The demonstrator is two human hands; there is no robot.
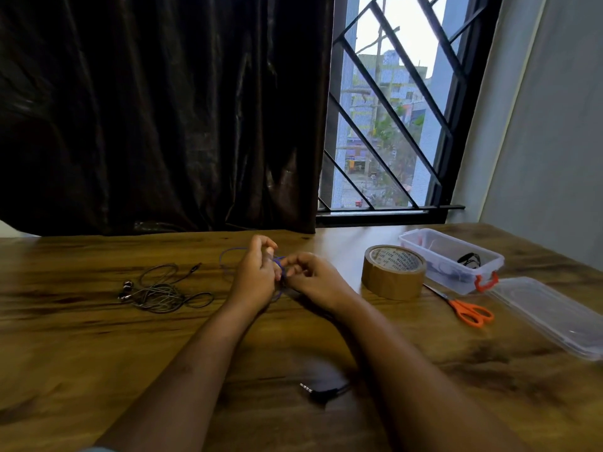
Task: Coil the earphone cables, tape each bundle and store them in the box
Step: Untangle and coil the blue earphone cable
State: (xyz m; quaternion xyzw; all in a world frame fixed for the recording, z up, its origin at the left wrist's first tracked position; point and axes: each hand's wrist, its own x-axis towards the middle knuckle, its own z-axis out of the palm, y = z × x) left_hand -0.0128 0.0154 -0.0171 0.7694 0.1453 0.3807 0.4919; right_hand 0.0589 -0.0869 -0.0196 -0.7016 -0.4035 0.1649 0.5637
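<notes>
- Left hand (253,277) and right hand (310,278) meet above the wooden tabletop (98,347), each grip closed on a blue earphone cable (228,256) whose loop trails out behind the left hand.
- A tangled grey earphone set (160,291) lies loose to the left, apart from the hands.
- To the right: a brown tape roll (393,272), orange-handled scissors (466,309), an open clear box (452,259) and its lid (551,316).
- A black audio plug (321,390) lies between the forearms.

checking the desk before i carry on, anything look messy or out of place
Only the grey earphones, left of the hands on the table, lie in a loose tangle, uncoiled and untaped. Nothing looks spilled or damaged.
</notes>
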